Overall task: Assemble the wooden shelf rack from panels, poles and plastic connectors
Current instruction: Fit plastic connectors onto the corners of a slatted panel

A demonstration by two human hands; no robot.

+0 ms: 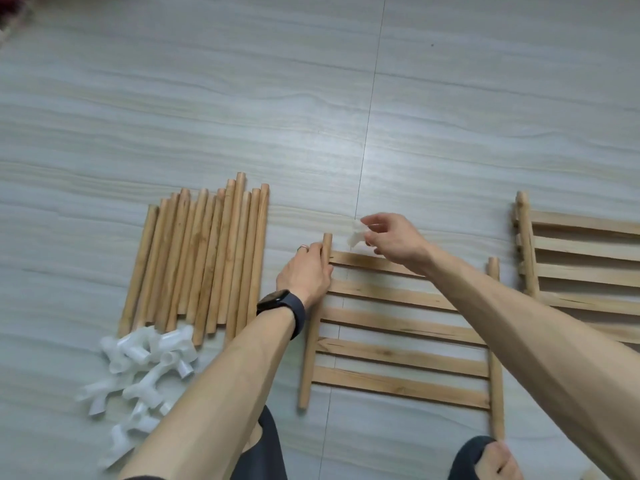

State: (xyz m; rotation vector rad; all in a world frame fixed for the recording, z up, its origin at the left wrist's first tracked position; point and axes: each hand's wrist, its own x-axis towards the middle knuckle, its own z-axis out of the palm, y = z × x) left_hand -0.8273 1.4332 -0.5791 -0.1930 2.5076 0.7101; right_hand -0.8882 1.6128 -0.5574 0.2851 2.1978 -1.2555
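Left hand [306, 271]: grips the top end of the panel's left pole [311, 344], fingers curled round it just below the tip; a dark watch [282, 308] sits on the wrist.
Right hand [394, 242]: pinches a white connector [356, 233] between thumb and fingertips, just right of that pole's tip.
Panel [401, 358]: lies flat on the floor [242, 98] between the forearms, its slats running between two poles.
Loose poles [204, 258]: side by side on the floor, left of the panel.
Spare connectors [145, 362]: a white pile at the near ends of the loose poles.
Second panel [585, 247]: at the right, cut off by the frame edge.
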